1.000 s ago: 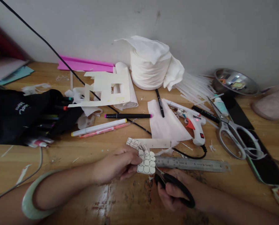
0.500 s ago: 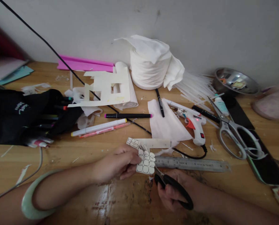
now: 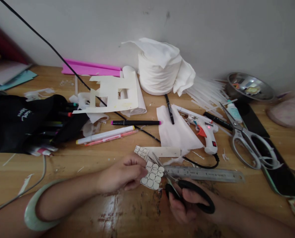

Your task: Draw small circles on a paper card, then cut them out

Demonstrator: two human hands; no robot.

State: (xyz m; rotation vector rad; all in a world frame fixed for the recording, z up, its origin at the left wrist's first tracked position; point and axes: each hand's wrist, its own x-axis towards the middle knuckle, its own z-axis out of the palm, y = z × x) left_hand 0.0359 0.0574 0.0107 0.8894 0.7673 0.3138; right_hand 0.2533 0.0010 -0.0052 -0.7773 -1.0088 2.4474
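My left hand is closed on a small piece of white paper with several drawn circles, its right edge partly cut along them. Black-handled scissors sit in my right hand, fingers through the loops. Their blades are parted, one showing above the paper's upper right edge. Another piece of circle-marked paper lies just beyond my left fingers. A metal ruler lies flat beyond my right hand, beside a pale paper strip.
A glue gun with a red light lies right of a white cloth piece. Large grey scissors rest near a dark phone. A white roll, metal bowl, markers and black pen pouch surround the work area.
The scissors' blades have opened wider, and the loops have spread in my right hand. The circle-marked paper has tilted and shifted slightly lower left in my left hand.
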